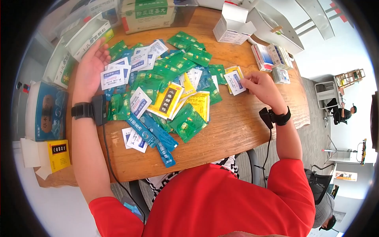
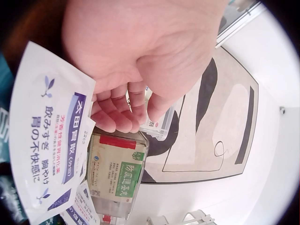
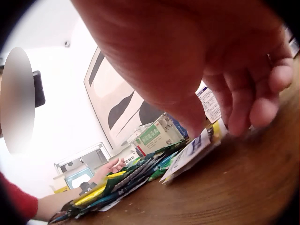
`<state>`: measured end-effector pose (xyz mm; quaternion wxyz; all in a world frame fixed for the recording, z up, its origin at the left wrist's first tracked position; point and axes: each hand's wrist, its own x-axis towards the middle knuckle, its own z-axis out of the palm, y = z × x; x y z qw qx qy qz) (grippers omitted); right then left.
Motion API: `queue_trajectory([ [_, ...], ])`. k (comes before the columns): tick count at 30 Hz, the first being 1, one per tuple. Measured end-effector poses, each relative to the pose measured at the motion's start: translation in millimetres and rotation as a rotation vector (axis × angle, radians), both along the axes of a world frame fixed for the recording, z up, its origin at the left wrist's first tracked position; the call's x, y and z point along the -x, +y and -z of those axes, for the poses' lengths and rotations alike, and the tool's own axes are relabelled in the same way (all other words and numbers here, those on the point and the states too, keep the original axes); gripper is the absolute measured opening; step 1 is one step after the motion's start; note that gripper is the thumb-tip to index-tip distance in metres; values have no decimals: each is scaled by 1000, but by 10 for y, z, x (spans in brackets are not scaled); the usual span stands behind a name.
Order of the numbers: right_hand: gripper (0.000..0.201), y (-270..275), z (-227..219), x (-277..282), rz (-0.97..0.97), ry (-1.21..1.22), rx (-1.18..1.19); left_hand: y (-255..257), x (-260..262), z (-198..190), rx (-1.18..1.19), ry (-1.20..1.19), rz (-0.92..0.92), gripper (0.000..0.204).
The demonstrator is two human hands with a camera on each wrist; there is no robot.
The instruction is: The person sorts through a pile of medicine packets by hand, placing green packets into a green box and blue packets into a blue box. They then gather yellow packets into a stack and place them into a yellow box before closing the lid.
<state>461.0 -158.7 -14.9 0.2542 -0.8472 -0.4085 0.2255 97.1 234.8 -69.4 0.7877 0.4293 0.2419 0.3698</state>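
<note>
My right hand (image 1: pixel 262 87) is at the right end of a loose pile, pinching the edge of a white-and-blue medicine sachet (image 1: pixel 235 82). A yellow sachet (image 1: pixel 240 71) lies right behind it. In the right wrist view the thumb and forefinger meet at the white sachet (image 3: pixel 190 157), which tilts over the wood. My left hand (image 1: pixel 91 69) rests at the pile's left side, palm turned up, fingers loosely bent with nothing between them. Next to it are several white sachets (image 1: pixel 113 77) and an opened white-and-green carton (image 1: pixel 89 37). Green sachets (image 1: pixel 175 63) fill the middle of the pile.
Blue stick packs (image 1: pixel 152 136) and a yellow sachet (image 1: pixel 167 100) lie toward the front of the wooden table (image 1: pixel 221 130). A clear bin (image 1: pixel 158 15) and an open white box (image 1: pixel 233 27) stand behind. Small boxes (image 1: pixel 272 57) sit at right; a blue box (image 1: pixel 49 110) at left.
</note>
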Motion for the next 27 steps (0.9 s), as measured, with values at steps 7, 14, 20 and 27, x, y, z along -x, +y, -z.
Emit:
queue_trajectory([
  [7,43,184,-93,276,-99,-208,-192,3,-14,0,12,-1,6,38],
  [14,75,560,-31,603,-605,-311,-291,-28,-13,-19,16,3,-13,39],
  [20,81,842,-128,561,-572,-192,-143,-22,-22,2,2,2,-12,38],
  [27,71,973,-189,582,-646,-309,-142,-33,-38,-13,-15,16,-13,37],
])
